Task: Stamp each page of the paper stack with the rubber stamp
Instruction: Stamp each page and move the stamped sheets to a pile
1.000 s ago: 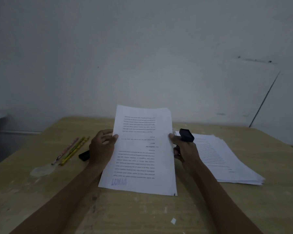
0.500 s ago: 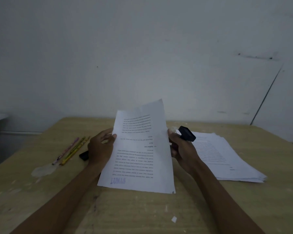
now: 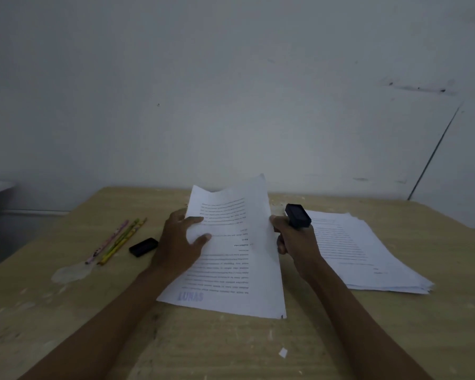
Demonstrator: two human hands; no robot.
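While the left hand (image 3: 180, 242) lies on the left edge of a printed sheet (image 3: 231, 259) with its thumb and fingers spread over the paper, the right hand (image 3: 294, 239) pinches the sheet's right edge and at the same time holds the black rubber stamp (image 3: 297, 215), whose body juts up above the curled fingers. The sheet's far end curls upward off the wooden table (image 3: 231, 346), and its near edge rests on the wood; a blue "LUNAS" mark (image 3: 190, 296) shows in the near left corner, so this page looks already stamped. The step in hand appears to be clearing the finished page. The paper stack (image 3: 368, 253) lies just right of the right hand, fanned slightly; whether it holds done or undone pages I cannot tell. The next move likely calls for laying this sheet aside without smearing the ink, then baring a fresh page and freeing the stamp hand to press. A black cap-like piece (image 3: 143, 247) and three pencils (image 3: 118, 241) lie to the left.
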